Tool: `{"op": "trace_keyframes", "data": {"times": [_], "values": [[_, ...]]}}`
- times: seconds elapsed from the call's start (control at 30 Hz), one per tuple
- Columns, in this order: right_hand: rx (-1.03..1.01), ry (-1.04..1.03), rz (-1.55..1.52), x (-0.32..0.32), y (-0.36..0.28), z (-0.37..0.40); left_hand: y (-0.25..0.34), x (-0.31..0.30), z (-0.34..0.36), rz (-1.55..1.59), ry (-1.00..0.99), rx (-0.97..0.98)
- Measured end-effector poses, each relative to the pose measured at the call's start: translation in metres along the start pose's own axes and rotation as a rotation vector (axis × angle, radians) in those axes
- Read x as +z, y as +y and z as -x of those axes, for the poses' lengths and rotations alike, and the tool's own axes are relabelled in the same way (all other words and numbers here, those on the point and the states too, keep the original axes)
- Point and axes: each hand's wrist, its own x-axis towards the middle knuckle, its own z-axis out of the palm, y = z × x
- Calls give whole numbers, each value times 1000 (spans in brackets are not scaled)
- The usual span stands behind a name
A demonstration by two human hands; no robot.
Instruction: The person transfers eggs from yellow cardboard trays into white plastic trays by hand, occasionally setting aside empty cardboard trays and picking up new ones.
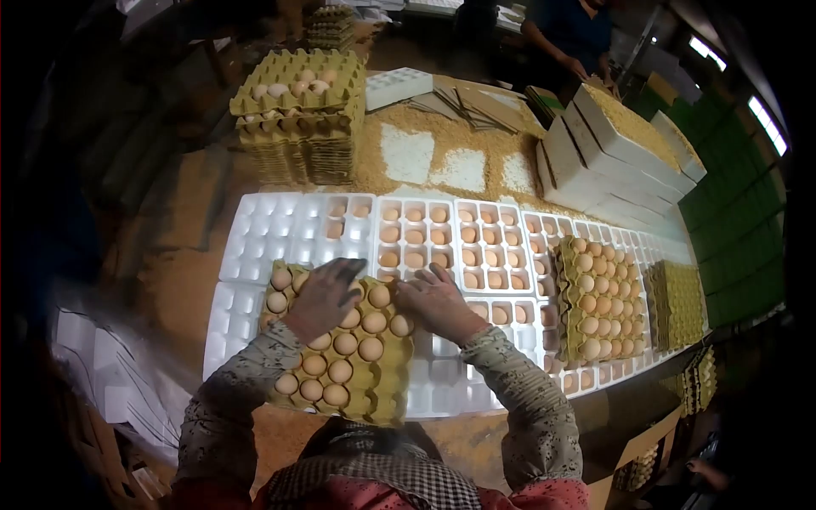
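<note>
A pulp egg tray (387, 382) with eggs in many of its cups lies in front of me, on top of white foam trays (234, 319). My left hand (325, 299) is over the upper part of the pulp tray, its slightly blurred fingers stretched towards the foam compartments. At the tray's upper right corner is my right hand (435, 302), palm down with fingers apart, near an egg (380, 296). No egg shows in either hand, though the undersides are hidden. Beyond the hands, a foam tray (377, 234) holds eggs in its compartments.
Stacked pulp trays (297, 149) with eggs on top stand back left. To the right are another egg-filled pulp tray (605, 302) and a pulp tray stack (677, 302). White foam blocks (608, 157) sit back right on the sawdust-strewn table. Another person (569, 38) stands behind them.
</note>
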Motion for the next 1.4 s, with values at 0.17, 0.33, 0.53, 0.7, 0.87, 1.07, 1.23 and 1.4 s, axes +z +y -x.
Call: {"op": "trace_keyframes", "data": {"times": [0.17, 0.33, 0.53, 0.7, 0.87, 1.07, 1.23, 1.4], "values": [[262, -209, -307, -36, -7, -10, -3, 38, -27, -281, -255, 333], [358, -169, -214, -60, -48, 10, -32, 25, -26, 433, -83, 77], [530, -160, -578, -45, -50, 20, -3, -30, 10, 643, -140, -152], [204, -329, -9, -45, -85, -23, 57, -19, 66, 29, -276, 346], [-98, -425, 345, -4, -89, -48, 62, -7, 80, -88, -476, 607], [317, -7, -155, -66, -65, 24, 61, 7, 61, -354, -319, 303], [756, 223, -166, -85, -3, 166, 56, 5, 46, -286, -295, 248], [896, 92, -123, -83, 9, 183, 129, 3, -4, 481, -321, 124]]}}
